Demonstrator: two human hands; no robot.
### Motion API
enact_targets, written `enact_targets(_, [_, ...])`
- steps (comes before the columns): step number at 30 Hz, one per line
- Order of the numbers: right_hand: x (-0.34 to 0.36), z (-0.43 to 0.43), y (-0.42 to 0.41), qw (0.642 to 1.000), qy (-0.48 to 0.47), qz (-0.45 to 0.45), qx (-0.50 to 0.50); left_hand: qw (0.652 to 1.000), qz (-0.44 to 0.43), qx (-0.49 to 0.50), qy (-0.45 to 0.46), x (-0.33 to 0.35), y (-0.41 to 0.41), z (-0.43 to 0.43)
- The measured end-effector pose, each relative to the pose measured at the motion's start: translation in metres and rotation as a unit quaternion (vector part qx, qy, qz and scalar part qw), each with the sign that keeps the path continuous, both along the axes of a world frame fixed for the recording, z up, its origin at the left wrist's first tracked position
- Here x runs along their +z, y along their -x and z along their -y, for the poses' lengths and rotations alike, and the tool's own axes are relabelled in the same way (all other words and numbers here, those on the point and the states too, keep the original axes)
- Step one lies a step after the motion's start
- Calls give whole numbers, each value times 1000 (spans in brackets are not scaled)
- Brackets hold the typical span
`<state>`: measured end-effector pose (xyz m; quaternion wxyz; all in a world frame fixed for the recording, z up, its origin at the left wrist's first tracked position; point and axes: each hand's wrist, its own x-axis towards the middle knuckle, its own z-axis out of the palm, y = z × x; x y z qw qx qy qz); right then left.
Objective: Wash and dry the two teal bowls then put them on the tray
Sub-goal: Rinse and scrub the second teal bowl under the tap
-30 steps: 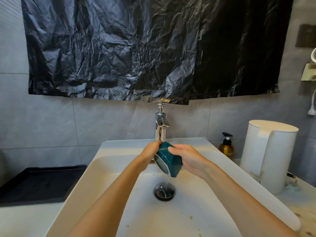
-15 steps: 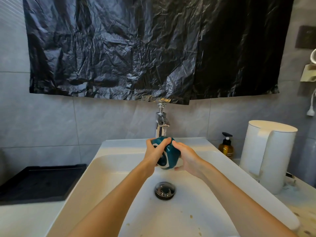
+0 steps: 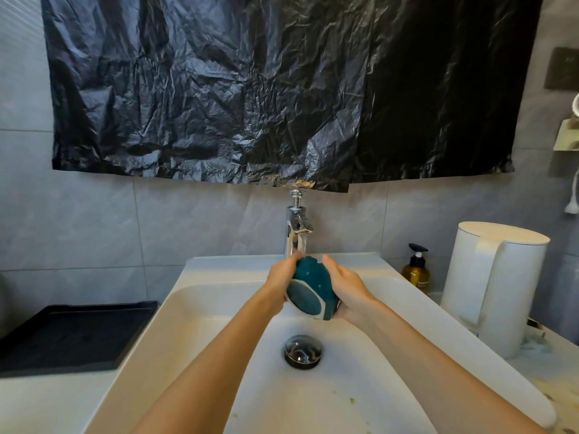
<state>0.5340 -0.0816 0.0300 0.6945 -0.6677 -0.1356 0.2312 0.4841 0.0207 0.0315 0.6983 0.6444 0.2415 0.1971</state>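
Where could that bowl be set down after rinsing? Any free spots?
The black tray left of the sink looks bare, as does the white counter in front of it. Crowded: under the faucet, where the left hand and right hand grip the teal bowl, and right of the sink, with soap bottle and kettle.
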Motion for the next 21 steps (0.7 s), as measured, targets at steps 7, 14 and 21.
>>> enact_targets(7, [2,-2,1,999,-43,-2,-25,984,97,-16,-150,-4,-2,5])
enact_targets(14, [-2,1,-1,999,-47,2,1,998,-35,-44,12,5,8,0])
enact_targets(21, [1,5,-2,998,-66,7,16,972,2,-140,190,-6,14,-4])
